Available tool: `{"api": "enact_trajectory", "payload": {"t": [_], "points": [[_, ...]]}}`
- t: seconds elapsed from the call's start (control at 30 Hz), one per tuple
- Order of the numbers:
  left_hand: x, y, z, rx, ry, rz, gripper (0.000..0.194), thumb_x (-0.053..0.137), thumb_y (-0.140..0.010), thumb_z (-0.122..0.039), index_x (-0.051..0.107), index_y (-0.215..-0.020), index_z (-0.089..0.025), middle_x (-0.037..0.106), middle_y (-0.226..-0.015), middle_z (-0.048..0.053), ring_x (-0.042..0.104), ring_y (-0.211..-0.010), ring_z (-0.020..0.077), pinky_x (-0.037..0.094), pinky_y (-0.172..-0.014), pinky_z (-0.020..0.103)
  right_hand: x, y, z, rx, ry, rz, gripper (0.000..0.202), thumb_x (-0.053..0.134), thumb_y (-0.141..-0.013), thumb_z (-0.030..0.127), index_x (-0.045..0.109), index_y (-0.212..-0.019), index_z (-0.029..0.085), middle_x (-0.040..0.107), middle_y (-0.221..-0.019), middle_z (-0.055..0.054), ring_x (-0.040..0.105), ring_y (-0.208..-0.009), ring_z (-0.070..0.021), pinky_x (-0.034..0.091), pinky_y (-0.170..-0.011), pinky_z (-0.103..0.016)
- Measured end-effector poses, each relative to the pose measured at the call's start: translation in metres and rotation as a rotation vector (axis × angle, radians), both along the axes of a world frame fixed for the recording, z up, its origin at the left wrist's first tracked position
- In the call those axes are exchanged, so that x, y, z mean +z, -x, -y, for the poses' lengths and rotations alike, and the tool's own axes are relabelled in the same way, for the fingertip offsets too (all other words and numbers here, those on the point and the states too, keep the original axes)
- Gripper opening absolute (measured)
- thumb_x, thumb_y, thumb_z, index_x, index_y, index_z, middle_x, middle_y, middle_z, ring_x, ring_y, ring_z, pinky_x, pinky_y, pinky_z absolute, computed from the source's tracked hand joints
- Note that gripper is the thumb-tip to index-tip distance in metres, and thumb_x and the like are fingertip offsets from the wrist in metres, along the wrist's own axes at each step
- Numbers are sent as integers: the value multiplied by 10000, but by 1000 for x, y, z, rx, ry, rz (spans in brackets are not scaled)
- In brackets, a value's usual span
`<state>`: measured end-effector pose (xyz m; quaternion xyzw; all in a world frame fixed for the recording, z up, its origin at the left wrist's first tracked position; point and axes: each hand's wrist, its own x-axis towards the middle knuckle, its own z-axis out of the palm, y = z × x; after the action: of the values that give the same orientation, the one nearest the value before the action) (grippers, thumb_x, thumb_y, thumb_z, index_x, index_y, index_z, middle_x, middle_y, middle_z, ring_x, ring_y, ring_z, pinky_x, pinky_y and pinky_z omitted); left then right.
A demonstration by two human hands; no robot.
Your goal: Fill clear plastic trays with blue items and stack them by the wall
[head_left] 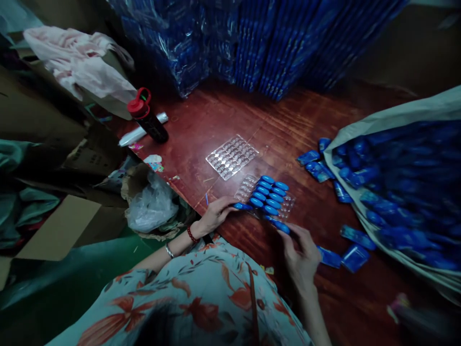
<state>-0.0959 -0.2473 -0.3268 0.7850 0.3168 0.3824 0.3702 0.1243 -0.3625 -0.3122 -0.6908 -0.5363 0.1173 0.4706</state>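
Observation:
My left hand [216, 213], a bead bracelet and silver bangle at its wrist, is closed on a glossy blue oval piece [242, 206] at the near left corner of a clear plastic tray [287, 206]. Several like blue ovals [262, 190] sit in two rows in the tray's middle, while empty cavities show at both sides. Between the fingertips of my right hand [301, 252] is another blue oval piece [280, 225], by the tray's near edge. Just beyond lies a second clear tray [233, 156], its cavities empty.
At right, a pale sack [345, 139] holds many blue packets, with loose packets [356, 257] beside it. Blue wrapped stacks [266, 53] stand along the back. A red-capped bottle [149, 117] lies tilted at left. Below the table's left edge is a carton with plastic bags [153, 204].

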Motion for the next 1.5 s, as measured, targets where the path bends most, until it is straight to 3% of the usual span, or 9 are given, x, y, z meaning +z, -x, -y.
{"api": "enact_trajectory", "payload": {"t": [0.2,0.5,0.73,0.83,0.93,1.07,1.23,1.37,1.5], "points": [[12,-10,1,-212,-262,-301,304,273,-958,-153,524,-1125,-112,608,-1042,140,586,-975,177,493,-819,303,1,5,-7,253,55,386,271,486,-894,227,586,-1146,208,664,-1008,-80,632,-877,-189,510,-794,-324],[64,-37,-12,-509,-457,-785,223,325,-936,-112,547,-942,-133,594,-929,78,548,-857,177,452,-785,283,37,13,-39,447,269,855,254,390,-894,111,635,-937,162,625,-805,-73,572,-710,-166,414,-616,-251],[44,-24,-11,-363,-553,-737,249,326,-948,-153,540,-1074,-142,602,-979,92,564,-872,183,464,-783,307,22,21,-20,220,211,787,265,449,-917,245,600,-1130,197,644,-941,-72,605,-767,-155,430,-662,-239],[39,-19,-8,-169,-521,-547,328,383,-946,-248,446,-1258,-172,589,-1083,117,558,-972,206,464,-824,340,15,24,-7,34,119,603,424,479,-909,296,446,-1328,237,594,-1141,-87,600,-946,-174,457,-796,-258],[38,-37,-10,-27,-342,-410,507,400,-934,-363,291,-1393,-178,483,-1295,159,462,-1191,247,418,-954,391,13,28,-19,-84,94,361,530,408,-928,331,270,-1432,242,415,-1372,-118,433,-1237,-224,394,-986,-368],[25,-81,-24,-15,-159,-423,509,310,-944,-288,227,-1436,-186,237,-1497,133,162,-1398,267,209,-1115,495,6,29,-66,0,160,144,544,275,-951,393,184,-1460,226,192,-1514,-99,178,-1392,-236,242,-1095,-482],[0,-103,-38,-92,-80,-295,476,291,-937,-234,303,-1411,-191,168,-1523,105,88,-1415,243,184,-1139,481,-1,27,-86,74,205,-27,505,263,-960,372,205,-1451,269,108,-1545,-42,122,-1410,-189,227,-1113,-439],[4,-96,-39,-124,3,-241,476,344,-947,-344,299,-1409,-241,201,-1516,86,151,-1405,242,194,-1136,487,2,16,-61,75,156,-76,504,365,-939,342,275,-1430,271,272,-1501,-51,269,-1366,-188,310,-1078,-403],[32,-107,-61,-85,27,-171,390,378,-940,-370,465,-1294,-233,398,-1401,90,376,-1296,220,323,-1084,427,-1,-34,-37,-243,130,62,302,408,-909,314,631,-1094,228,647,-1083,-54,565,-1035,-197,450,-921,-377]]}}
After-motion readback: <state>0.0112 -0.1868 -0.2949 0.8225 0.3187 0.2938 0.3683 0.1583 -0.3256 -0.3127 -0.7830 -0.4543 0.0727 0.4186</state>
